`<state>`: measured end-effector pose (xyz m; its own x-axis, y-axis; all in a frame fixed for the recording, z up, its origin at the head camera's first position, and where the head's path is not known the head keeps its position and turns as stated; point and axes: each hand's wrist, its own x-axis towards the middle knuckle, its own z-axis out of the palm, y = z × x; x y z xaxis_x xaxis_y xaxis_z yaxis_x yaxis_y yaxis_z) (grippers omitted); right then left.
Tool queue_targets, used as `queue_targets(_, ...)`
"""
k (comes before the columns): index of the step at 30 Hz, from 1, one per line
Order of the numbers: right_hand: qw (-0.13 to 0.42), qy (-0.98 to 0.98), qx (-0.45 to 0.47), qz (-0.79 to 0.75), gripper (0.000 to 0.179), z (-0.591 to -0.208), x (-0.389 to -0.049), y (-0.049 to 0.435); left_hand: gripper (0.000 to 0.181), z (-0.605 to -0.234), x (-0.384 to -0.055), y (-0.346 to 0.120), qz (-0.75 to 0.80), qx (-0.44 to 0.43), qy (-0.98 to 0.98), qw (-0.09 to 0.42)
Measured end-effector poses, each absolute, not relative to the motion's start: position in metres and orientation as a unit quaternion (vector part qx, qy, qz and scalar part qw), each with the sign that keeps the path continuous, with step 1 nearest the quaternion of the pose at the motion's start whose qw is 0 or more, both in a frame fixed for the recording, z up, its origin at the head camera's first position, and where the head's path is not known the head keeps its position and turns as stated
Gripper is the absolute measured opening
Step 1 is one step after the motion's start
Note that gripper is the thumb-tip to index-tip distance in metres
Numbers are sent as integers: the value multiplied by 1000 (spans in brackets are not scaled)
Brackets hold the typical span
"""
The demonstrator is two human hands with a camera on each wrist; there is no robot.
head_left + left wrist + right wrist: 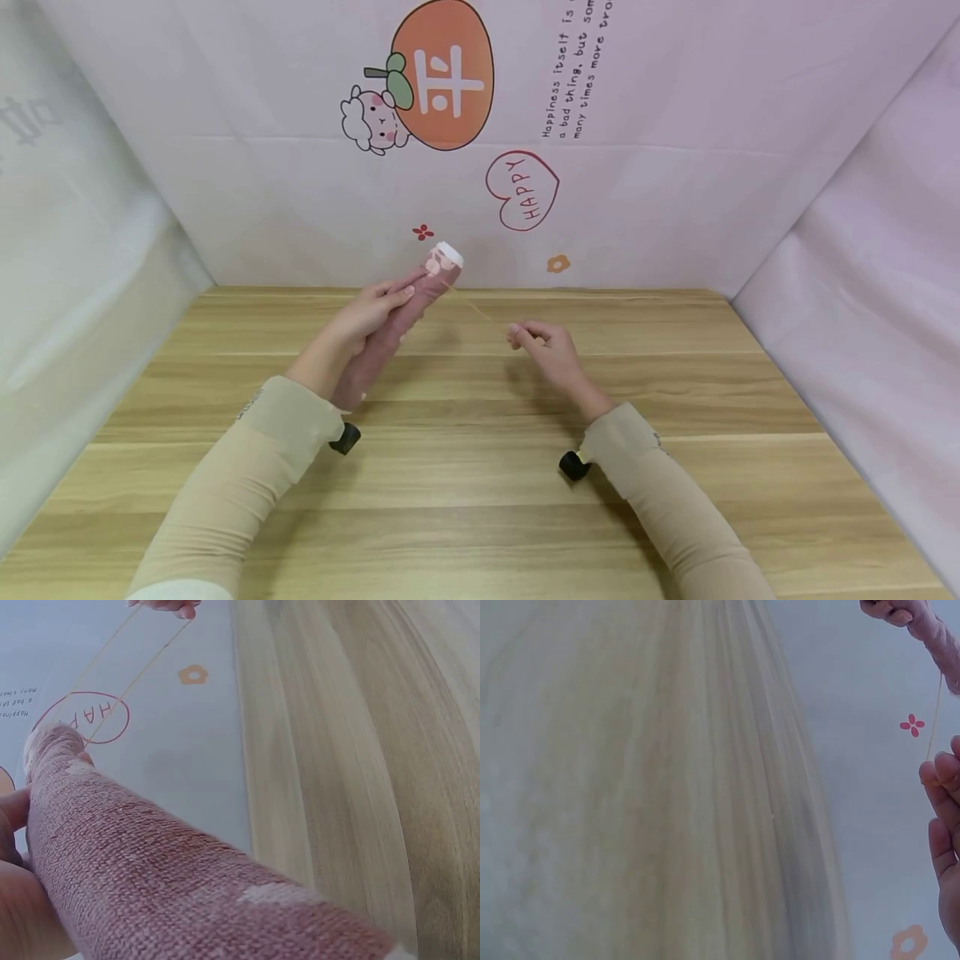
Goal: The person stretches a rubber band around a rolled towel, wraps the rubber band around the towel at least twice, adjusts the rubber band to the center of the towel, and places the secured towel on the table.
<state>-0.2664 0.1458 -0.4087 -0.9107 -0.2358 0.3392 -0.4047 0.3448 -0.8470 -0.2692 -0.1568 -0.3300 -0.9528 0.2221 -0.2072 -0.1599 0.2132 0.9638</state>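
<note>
My left hand [366, 318] grips a rolled-up pink knit towel [386, 343] with white patches, thumb lying along its top side. The roll slants, its white-edged end pointing up and away to the right. From near that end a thin, tan rubber band [474, 307] stretches across to my right hand [551, 348], which pinches it between thumb and fingers. Two taut strands of the band run side by side in the left wrist view. The right wrist view catches the pinching fingertips [946, 769] at its right edge.
A wood-grain table [465, 500] lies below both hands. Behind it rises a white backdrop [300, 192] with printed drawings and lettering, and white cloth walls [885, 275] flank both sides. Small black cameras [574, 466] sit at the cuffs.
</note>
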Motion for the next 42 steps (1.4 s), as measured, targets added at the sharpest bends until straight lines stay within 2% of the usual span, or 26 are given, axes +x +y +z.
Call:
queue_targets(15, 53, -786, 198, 583, 34, -397, -259, 149, 48, -332, -273, -152, 734, -30, 668, 121)
queue_targets(22, 24, -726, 169, 666, 46, -404, -271, 142, 48, -333, -272, -144, 748, -34, 648, 139)
queue_targets(27, -18, -604, 167, 779, 45, -399, -275, 134, 49, -332, -272, -141, 756, -13, 640, 137)
queue_targets(34, -93, -349, 100, 927, 53, -387, -269, 121, 51, -332, -272, -134, 785, -1, 603, 139)
queue_targets(42, -68, -124, 9, 990, 57, -377, -267, 109, 51, -336, -270, -125, 792, 5, 592, 146)
